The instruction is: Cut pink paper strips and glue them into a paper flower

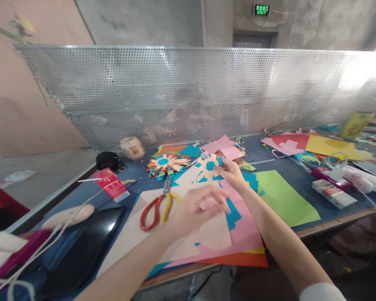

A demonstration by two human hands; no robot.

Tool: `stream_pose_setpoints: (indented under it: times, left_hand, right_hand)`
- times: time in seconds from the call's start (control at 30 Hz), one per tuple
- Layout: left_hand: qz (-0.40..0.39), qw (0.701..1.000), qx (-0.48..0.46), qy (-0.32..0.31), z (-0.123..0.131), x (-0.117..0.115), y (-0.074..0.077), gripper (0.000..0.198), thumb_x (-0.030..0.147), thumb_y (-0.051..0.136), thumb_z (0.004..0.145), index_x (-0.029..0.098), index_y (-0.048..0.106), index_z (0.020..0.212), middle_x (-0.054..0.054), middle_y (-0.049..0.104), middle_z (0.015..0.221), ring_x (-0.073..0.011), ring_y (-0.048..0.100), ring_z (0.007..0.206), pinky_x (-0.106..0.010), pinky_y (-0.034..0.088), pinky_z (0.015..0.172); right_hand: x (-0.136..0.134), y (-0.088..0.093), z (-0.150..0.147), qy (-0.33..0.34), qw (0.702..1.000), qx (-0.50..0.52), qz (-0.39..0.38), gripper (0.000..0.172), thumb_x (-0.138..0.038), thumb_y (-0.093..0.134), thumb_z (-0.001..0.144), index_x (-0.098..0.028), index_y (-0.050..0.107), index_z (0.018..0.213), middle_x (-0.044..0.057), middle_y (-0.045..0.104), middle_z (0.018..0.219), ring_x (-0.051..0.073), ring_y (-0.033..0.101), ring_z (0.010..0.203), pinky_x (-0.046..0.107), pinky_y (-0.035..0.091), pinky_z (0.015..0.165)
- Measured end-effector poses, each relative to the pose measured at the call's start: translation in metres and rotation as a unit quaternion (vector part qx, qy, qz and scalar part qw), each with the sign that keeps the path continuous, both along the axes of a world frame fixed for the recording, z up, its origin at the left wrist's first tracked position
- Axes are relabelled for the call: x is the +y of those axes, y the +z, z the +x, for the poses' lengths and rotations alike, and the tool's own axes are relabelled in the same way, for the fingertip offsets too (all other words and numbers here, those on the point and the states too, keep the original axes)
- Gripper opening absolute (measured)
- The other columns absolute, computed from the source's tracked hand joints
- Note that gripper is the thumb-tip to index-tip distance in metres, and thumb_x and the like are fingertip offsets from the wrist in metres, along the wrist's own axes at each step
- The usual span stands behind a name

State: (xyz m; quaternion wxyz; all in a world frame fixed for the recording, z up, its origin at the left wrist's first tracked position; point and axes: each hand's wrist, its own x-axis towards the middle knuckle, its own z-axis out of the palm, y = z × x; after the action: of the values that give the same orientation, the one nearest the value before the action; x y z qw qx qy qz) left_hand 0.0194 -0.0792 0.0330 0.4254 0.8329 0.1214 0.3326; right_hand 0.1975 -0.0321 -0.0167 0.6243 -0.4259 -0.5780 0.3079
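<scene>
My right hand (233, 173) pinches a paper flower (210, 166) with a blue centre and pale peach petals, just above the paper pile. Lower and to the left, my left hand (203, 207) hovers over pale paper (214, 234), blurred by motion. Its fingers are loosely bent and apart, with nothing visible in them. Scissors (153, 213) with one red and one yellow handle lie left of that hand, blades pointing away. Behind the blades sits a pile of fringed paper flowers (163, 161), the top one peach with a blue centre.
Green paper (285, 198) lies at the right, with a cigarette-style box (334, 193) beyond. A dark phone-like slab (84, 246), a red packet (112, 184) and white cables occupy the left. A perforated metal screen (163, 96) closes off the table's back; a yellow can (357, 125) stands far right.
</scene>
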Motion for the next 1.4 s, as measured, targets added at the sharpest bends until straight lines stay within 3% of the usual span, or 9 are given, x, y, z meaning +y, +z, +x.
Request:
stream_pose_setpoints:
  times: [0.07, 0.17, 0.2, 0.3, 0.47, 0.7, 1.4]
  left_hand:
    - [0.100, 0.979, -0.076, 0.164, -0.007, 0.020, 0.007, 0.015, 0.027, 0.055, 0.080, 0.019, 0.061, 0.092, -0.006, 0.067, 0.091, -0.0180, 0.060, 0.092, -0.033, 0.043, 0.087]
    - [0.197, 0.940, -0.042, 0.276, -0.014, 0.052, 0.006, 0.042, 0.030, 0.063, 0.072, 0.019, 0.054, 0.112, -0.009, 0.058, 0.118, -0.0233, 0.051, 0.111, -0.038, 0.040, 0.094]
    - [0.192, 0.940, -0.020, 0.280, -0.015, 0.060, 0.002, 0.048, 0.033, 0.065, 0.070, 0.019, 0.052, 0.115, -0.010, 0.057, 0.119, -0.0242, 0.050, 0.112, -0.039, 0.040, 0.093]
    - [0.148, 0.947, -0.001, 0.285, -0.015, 0.077, -0.015, 0.038, 0.037, 0.060, 0.074, 0.019, 0.057, 0.108, -0.009, 0.061, 0.112, -0.0234, 0.055, 0.105, -0.039, 0.044, 0.088]
    - [0.079, 0.958, -0.069, 0.267, -0.013, 0.082, -0.033, 0.026, 0.034, 0.061, 0.073, 0.020, 0.063, 0.095, -0.007, 0.065, 0.101, -0.0207, 0.059, 0.095, -0.033, 0.049, 0.076]
    - [-0.006, 0.963, -0.107, 0.249, -0.009, 0.078, -0.032, 0.024, 0.032, 0.064, 0.068, 0.017, 0.063, 0.087, -0.007, 0.067, 0.091, -0.0167, 0.063, 0.077, -0.028, 0.051, 0.067]
    - [-0.082, 0.960, -0.105, 0.248, -0.010, 0.071, -0.031, 0.028, 0.034, 0.067, 0.064, 0.016, 0.062, 0.084, -0.005, 0.068, 0.081, -0.0169, 0.063, 0.075, -0.028, 0.050, 0.067]
  right_hand:
    - [-0.001, 0.001, -0.002, 0.036, 0.999, 0.004, -0.025, 0.021, -0.035, 0.063, 0.066, -0.019, 0.051, 0.072, -0.003, 0.051, 0.066, 0.012, 0.052, 0.063, 0.025, 0.043, 0.061]
    - [-0.002, 0.002, -0.005, 0.073, 0.996, -0.008, -0.050, 0.024, -0.035, 0.065, 0.063, -0.018, 0.050, 0.069, -0.002, 0.050, 0.065, 0.012, 0.051, 0.061, 0.024, 0.041, 0.057]
    - [-0.003, 0.002, -0.006, 0.079, 0.995, -0.022, -0.050, 0.025, -0.036, 0.065, 0.063, -0.018, 0.048, 0.067, -0.003, 0.048, 0.064, 0.011, 0.050, 0.060, 0.023, 0.040, 0.056]
    - [-0.003, 0.001, -0.006, 0.079, 0.993, -0.072, -0.042, 0.032, -0.038, 0.065, 0.063, -0.019, 0.039, 0.058, -0.004, 0.040, 0.058, 0.009, 0.044, 0.057, 0.022, 0.036, 0.052]
    - [-0.002, 0.000, -0.006, 0.084, 0.989, -0.118, -0.023, 0.039, -0.038, 0.062, 0.065, -0.021, 0.029, 0.054, -0.007, 0.025, 0.055, 0.007, 0.034, 0.053, 0.020, 0.028, 0.048]
    - [-0.003, 0.000, -0.007, 0.081, 0.986, -0.145, -0.027, 0.036, -0.038, 0.060, 0.066, -0.020, 0.031, 0.054, -0.006, 0.027, 0.055, 0.007, 0.032, 0.055, 0.020, 0.026, 0.049]
    - [-0.002, -0.002, -0.006, 0.062, 0.980, -0.191, -0.016, 0.040, -0.035, 0.059, 0.068, -0.020, 0.024, 0.055, -0.006, 0.021, 0.058, 0.006, 0.025, 0.054, 0.020, 0.021, 0.048]
